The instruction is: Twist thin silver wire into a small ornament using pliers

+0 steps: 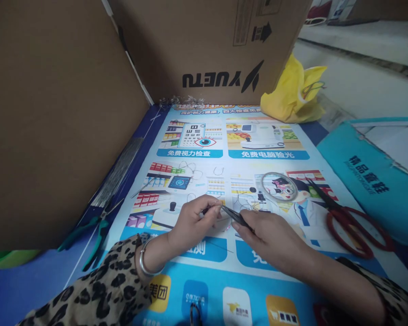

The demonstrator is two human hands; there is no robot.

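My left hand (200, 217) is closed in a pinch on a thin wire, most of it hidden by the fingers. My right hand (270, 237) grips dark needle-nose pliers (236, 216), whose tips meet the left fingertips at the wire. Whether the jaws are closed on it is too small to tell. Bent wire loops (190, 170) lie on the printed poster (229, 253) beyond my hands. A roll of clear tape (279, 186) rests flat past the pliers.
Red-handled scissors (353, 226) lie to the right, beside a torn blue box (370, 176). Green-handled pliers (98, 231) and a bundle of straight wires (119, 172) are on the left. Cardboard (204, 50) walls the back and left; a yellow bag (289, 97) sits back right.
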